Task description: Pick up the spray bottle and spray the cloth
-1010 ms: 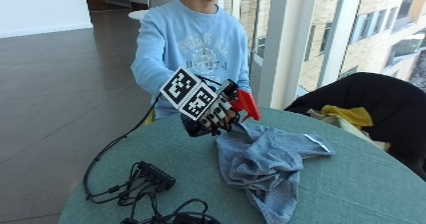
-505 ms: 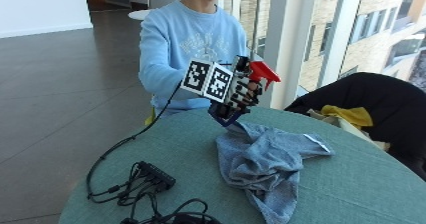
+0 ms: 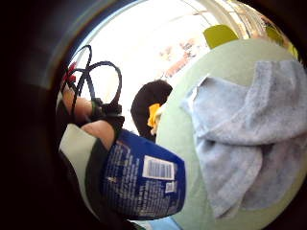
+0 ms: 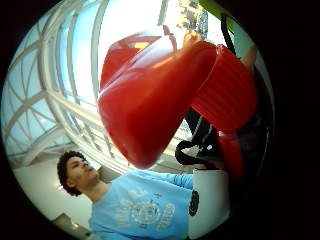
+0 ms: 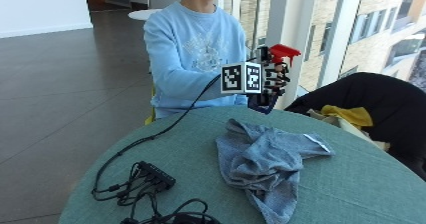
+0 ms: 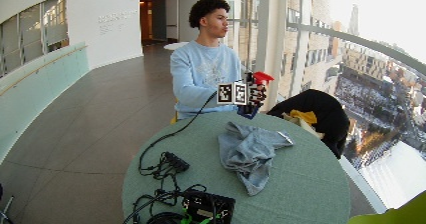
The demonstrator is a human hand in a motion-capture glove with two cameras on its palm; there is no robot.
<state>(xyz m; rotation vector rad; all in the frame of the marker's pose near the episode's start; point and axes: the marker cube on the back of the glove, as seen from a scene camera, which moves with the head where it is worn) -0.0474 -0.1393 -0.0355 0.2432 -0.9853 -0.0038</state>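
From my remote station I see the gloved right hand [image 5: 271, 79] raised above the far edge of the round green table [image 5: 346, 184], its fingers curled around a spray bottle [image 5: 269, 86] held upright in the air. The bottle's red trigger head [image 5: 284, 51] sticks out above the hand and points away from the seated person, toward the window side. The little-finger palm camera shows the bottle's blue body with its white barcode label [image 3: 144, 184] pressed close against the palm, bare fingertips [image 3: 96, 132] wrapped at its neck. The thumb-side camera is filled by the red nozzle [image 4: 155, 95] and ribbed red collar, just beside the palm. Whether a finger rests on the trigger I cannot tell.

Below and in front of the hand, well apart from the bottle, a crumpled grey-blue cloth [image 5: 266, 164] lies on the table. It touches neither hand nor bottle. Beyond the hand, off the table's far side, a black chair [image 5: 373, 99] carries something yellow [image 5: 346, 115].
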